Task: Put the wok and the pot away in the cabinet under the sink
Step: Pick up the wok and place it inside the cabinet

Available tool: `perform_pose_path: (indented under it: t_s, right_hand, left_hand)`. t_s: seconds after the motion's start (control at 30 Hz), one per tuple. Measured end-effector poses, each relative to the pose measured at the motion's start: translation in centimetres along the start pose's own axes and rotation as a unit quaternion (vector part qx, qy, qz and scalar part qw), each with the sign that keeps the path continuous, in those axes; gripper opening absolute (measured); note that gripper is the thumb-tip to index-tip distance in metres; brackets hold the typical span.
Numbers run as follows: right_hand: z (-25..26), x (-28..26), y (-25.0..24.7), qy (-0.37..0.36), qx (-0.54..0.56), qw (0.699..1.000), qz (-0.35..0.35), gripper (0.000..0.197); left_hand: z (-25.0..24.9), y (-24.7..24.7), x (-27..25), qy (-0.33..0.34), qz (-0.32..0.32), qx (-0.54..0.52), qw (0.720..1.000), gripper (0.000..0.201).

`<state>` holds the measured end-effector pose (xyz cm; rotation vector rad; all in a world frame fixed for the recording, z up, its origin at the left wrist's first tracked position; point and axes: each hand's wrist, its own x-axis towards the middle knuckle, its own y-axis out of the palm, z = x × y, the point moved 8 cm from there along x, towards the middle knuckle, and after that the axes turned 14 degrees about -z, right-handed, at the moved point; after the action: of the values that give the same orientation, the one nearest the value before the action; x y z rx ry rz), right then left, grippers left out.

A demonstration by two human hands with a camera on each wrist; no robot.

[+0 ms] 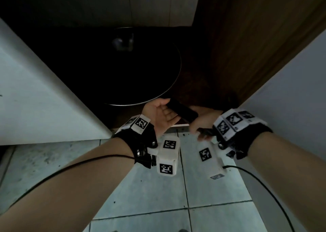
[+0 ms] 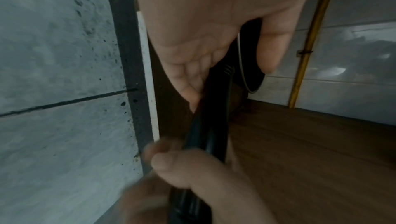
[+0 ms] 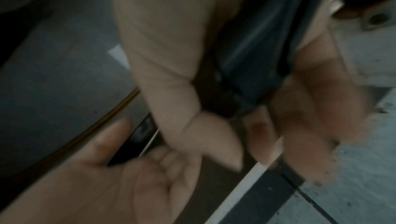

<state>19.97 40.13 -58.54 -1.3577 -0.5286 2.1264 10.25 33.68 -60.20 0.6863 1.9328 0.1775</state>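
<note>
A black wok lies inside the dark cabinet, and its thin bright rim shows at the right. Its black handle sticks out toward me over the cabinet's front edge. My right hand grips the end of the handle. My left hand is palm up beneath the handle, fingers under it and thumb out. In the left wrist view the handle runs from my left hand down to my right hand. The blurred right wrist view shows my right hand wrapped round the handle.
A white panel stands at the left of the opening and a brown wooden surface at the right. Pale floor tiles lie below my arms. Inside, the brown cabinet floor meets a tiled back wall with a yellow pipe.
</note>
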Motion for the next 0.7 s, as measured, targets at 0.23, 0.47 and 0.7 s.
perform_pose_path:
  t_s: [0.23, 0.47, 0.7]
  right_hand:
    - [1.4, 2.7, -5.6, -0.088, -0.131, 0.974, -0.160, 0.087]
    - [4.6, 2.9, -7.3, -0.149, -0.247, 0.908, -0.304, 0.056]
    - [6.5, 0.4, -7.7, -0.119, -0.260, 0.928, -0.237, 0.065]
  left_hand:
    - [-1.2, 3.0, 0.6, -0.002, 0.009, -0.050, 0.999, 0.030]
    - [-2.0, 1.9, 1.5, 0.025, -0.012, -0.032, 0.999, 0.015]
    - [-2.9, 0.4, -2.6, 0.007, -0.038, -0.020, 0.999, 0.017]
